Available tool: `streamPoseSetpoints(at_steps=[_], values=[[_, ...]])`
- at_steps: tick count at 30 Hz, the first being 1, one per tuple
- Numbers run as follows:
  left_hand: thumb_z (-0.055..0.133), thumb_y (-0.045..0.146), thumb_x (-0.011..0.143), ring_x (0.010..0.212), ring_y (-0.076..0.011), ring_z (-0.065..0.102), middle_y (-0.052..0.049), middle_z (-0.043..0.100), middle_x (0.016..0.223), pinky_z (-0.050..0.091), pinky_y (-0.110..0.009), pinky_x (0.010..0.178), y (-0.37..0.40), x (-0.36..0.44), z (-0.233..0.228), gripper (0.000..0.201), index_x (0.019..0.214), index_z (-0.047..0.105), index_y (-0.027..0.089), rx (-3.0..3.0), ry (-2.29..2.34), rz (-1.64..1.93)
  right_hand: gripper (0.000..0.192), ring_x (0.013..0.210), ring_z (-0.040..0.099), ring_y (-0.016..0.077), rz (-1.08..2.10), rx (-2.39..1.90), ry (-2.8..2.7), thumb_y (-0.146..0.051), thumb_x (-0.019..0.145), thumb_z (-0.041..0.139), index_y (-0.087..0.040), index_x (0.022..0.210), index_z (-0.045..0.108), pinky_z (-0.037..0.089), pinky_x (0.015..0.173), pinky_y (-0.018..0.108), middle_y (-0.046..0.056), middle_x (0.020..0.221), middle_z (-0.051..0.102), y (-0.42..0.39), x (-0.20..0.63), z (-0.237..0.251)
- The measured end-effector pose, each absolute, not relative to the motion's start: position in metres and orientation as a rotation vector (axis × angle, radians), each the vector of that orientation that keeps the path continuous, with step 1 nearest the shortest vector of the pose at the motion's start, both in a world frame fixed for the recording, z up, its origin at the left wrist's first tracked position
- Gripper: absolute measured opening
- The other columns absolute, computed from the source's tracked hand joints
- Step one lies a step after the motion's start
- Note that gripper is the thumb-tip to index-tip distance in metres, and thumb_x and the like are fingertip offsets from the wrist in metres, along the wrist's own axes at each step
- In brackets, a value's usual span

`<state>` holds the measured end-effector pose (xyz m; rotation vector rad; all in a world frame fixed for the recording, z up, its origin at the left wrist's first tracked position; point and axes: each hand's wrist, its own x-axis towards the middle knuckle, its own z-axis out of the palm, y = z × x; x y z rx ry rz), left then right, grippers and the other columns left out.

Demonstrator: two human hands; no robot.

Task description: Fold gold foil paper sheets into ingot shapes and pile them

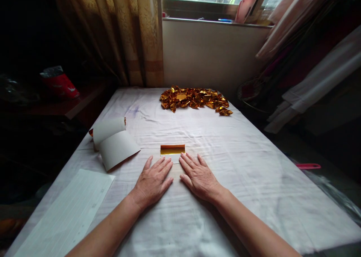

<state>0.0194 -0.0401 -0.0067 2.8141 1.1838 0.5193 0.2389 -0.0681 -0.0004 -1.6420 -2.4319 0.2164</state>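
A desk draped in white cloth fills the frame. At upper centre lies a heap of gold foil pieces; left of centre curled white sheets, at centre a small gold-faced paper, and lower left what looks like lined paper.

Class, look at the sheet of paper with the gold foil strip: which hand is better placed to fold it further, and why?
Neither clearly: left hand and right hand lie flat, fingertips touching the white paper with gold foil strip, evenly.

Both forearms are bare, with no sleeves in view. The left hand and right hand wear no rings or gloves.
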Motion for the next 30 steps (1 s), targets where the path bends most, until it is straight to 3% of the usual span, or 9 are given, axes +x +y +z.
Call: streamPoseSetpoints(at_steps=[8,14,19,30], values=[[0.046,0.039,0.096,0.13,-0.0257,0.051,-0.008,0.058,0.138,0.019,-0.054,0.117,-0.042,0.001,-0.005,0.043,0.135,0.054,0.025,2.828,1.242,0.519,0.052,0.142,0.033,0.0272,0.163,-1.692,-2.391,-0.041,0.097,0.046,-0.02,0.145,0.043,0.02,0.117,0.056,0.011,0.152,0.037,-0.071,0.243,-0.003],[0.047,0.038,0.095,0.13,-0.0265,0.051,-0.007,0.058,0.138,0.019,-0.055,0.117,-0.044,0.003,-0.003,0.042,0.133,0.056,0.024,2.811,1.267,0.511,0.057,0.143,0.03,0.0282,0.095,-1.625,-2.391,-0.043,0.096,0.048,-0.018,0.146,0.041,0.013,0.119,0.055,0.012,0.153,0.034,-0.071,0.227,0.004],[0.045,0.039,0.096,0.131,-0.025,0.05,-0.006,0.059,0.138,0.017,-0.053,0.118,-0.044,0.003,-0.004,0.042,0.136,0.053,0.025,2.805,1.283,0.535,0.057,0.144,0.03,0.0249,0.25,-1.47,-2.492,-0.048,0.099,0.039,-0.019,0.148,0.038,0.013,0.12,0.052,0.009,0.153,0.036,-0.064,0.207,0.004],[0.043,0.038,0.097,0.129,-0.0277,0.051,-0.006,0.06,0.136,0.018,-0.056,0.116,-0.042,-0.004,0.001,0.041,0.133,0.056,0.024,2.854,1.279,0.474,0.058,0.146,0.024,0.0247,0.288,-1.744,-2.449,-0.047,0.099,0.037,-0.019,0.149,0.034,0.012,0.119,0.054,0.009,0.156,0.028,-0.073,0.249,0.001]])
